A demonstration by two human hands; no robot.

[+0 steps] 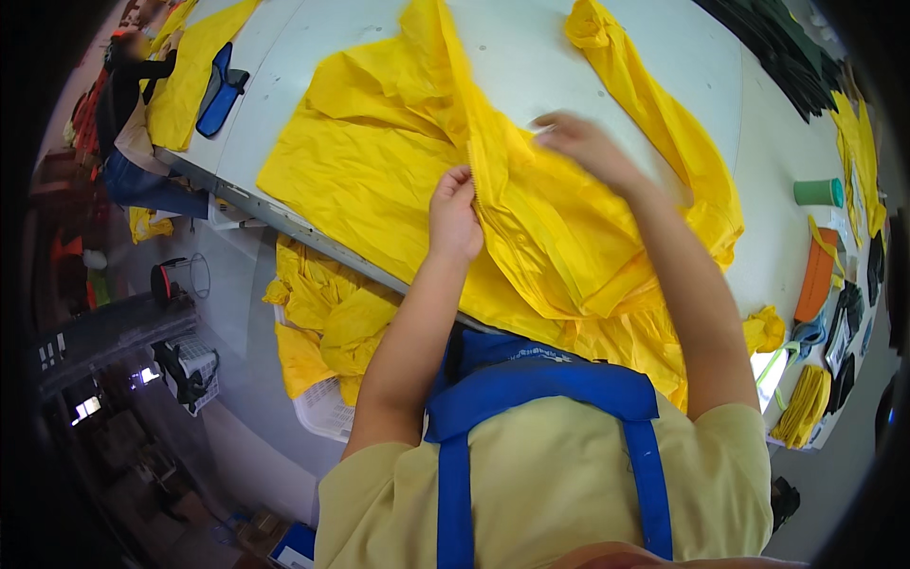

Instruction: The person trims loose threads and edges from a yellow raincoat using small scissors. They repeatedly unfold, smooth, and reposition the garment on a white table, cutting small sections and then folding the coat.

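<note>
The yellow raincoat lies spread on the white tabletop, its near hem over the edge; the left hand pinches the zipper shut-fingered, while the blurred right hand's grip cannot be told; the slick fabric could bunch and snag the zipper, or slide off toward the basket below.

A blue and white carton stood on the floor at the lower edge of the view, left of the person's shoulder, with only one corner showing. Just beside it, to the left, lay a brown cardboard box that was dim and partly hidden. Farther left, in the dark corner, a small bright rectangle glowed, and a second one sat near it. Whether these were screens or lamps could not be told.
</note>
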